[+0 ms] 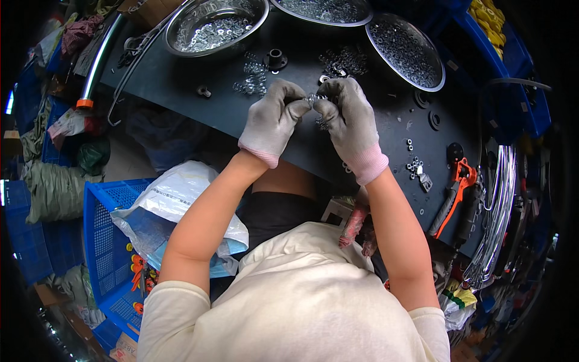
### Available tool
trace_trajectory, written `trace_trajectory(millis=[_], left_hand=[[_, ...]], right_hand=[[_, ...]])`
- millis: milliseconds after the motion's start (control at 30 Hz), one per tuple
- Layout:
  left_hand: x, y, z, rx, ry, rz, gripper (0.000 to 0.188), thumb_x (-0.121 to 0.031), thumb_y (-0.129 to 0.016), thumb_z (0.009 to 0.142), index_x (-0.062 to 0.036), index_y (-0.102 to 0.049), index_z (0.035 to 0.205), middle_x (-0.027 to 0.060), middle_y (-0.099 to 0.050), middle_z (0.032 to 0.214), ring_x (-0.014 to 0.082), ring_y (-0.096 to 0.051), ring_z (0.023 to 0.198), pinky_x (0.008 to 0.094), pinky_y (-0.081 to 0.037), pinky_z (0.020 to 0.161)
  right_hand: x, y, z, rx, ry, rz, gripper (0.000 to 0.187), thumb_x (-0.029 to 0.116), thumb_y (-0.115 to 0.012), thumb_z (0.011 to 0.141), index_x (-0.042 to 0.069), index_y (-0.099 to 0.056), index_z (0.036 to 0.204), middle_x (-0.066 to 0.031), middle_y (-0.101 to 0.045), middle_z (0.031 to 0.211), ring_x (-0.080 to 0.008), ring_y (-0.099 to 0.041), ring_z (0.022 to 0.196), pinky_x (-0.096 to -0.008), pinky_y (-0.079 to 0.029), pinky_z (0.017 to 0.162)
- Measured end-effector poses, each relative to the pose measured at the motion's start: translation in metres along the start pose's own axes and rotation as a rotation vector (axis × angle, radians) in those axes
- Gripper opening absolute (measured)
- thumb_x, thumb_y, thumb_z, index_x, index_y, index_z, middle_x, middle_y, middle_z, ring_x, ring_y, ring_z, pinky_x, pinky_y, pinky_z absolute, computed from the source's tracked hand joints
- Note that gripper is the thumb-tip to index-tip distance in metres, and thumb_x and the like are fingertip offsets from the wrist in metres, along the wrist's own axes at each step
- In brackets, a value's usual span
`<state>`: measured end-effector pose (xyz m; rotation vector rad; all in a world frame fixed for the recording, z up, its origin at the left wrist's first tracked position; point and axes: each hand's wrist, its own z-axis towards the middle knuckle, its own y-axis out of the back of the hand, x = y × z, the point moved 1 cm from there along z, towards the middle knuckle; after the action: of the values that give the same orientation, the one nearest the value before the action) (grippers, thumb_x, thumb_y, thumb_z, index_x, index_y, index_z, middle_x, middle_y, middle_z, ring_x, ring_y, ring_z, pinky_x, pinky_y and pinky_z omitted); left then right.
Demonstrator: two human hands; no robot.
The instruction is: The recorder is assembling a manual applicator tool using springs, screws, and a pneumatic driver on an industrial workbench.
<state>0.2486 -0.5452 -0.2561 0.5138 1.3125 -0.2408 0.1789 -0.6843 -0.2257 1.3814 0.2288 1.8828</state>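
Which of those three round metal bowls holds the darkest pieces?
The rightmost round, silvery metal bowl: its small pieces look dark gray, while those in the left silvery bowl and middle silvery bowl look brighter.

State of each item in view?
Left hand: gloved, pinching small metal part
Right hand: gloved, pinching same part
Left bowl: uncovered, partly filled
Middle bowl: uncovered, holding metal parts
Right bowl: uncovered, holding metal parts
Coil springs: loose, piled
Orange-handled tool: lying on table
Blue basket: open, partly covered
White bag: crumpled
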Motion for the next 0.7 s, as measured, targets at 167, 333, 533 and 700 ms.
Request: trace_trajectory(millis=[167, 333, 533, 700], left_hand=[[-0.004, 0.007, -0.002, -0.046, 0.017, -0.333, 0.020, -0.018, -0.066, 0.091, -0.0051, -0.052, 0.096, 0.0031, -0.060, 0.082, 0.0063, -0.057, 0.064, 0.0187, -0.045, 0.054], [-0.007, 0.010, -0.004, 0.088, 0.081, -0.386, 0.018, -0.020, -0.063, 0.093, -0.0050, -0.052, 0.095, 0.0032, -0.060, 0.080, 0.0061, -0.056, 0.062, 0.0183, -0.044, 0.052], [-0.003, 0.000, -0.003, 0.072, -0.205, 0.102, 0.013, -0.012, -0.065, 0.088, -0.0027, -0.061, 0.096, 0.0068, -0.063, 0.086, 0.0151, -0.062, 0.075, 0.0268, -0.049, 0.067], [0.004, -0.010, 0.002, 0.028, -0.355, 0.486, 0.027, -0.005, -0.069, 0.078, -0.0052, -0.065, 0.104, 0.0091, -0.065, 0.100, 0.0233, -0.064, 0.089, 0.0342, -0.051, 0.078]], right_hand=[[0.004, -0.004, 0.000, 0.097, 0.048, -0.070, 0.022, 0.013, -0.069, 0.081, 0.003, -0.057, 0.097, -0.0148, -0.058, 0.095, -0.0335, -0.059, 0.087, -0.0409, -0.048, 0.075], [-0.007, -0.005, 0.002, -0.033, 0.120, -0.336, 0.024, 0.015, -0.071, 0.079, 0.005, -0.059, 0.097, -0.0113, -0.058, 0.093, -0.0300, -0.060, 0.085, -0.0390, -0.049, 0.072], [-0.015, 0.010, 0.006, -0.203, -0.041, -0.269, 0.024, 0.015, -0.073, 0.078, 0.005, -0.061, 0.096, -0.0114, -0.059, 0.093, -0.0287, -0.061, 0.083, -0.0383, -0.050, 0.071], [-0.011, 0.008, 0.004, -0.116, -0.020, -0.209, 0.020, 0.011, -0.071, 0.079, 0.006, -0.062, 0.096, -0.0123, -0.059, 0.092, -0.0302, -0.061, 0.084, -0.0391, -0.050, 0.074]])
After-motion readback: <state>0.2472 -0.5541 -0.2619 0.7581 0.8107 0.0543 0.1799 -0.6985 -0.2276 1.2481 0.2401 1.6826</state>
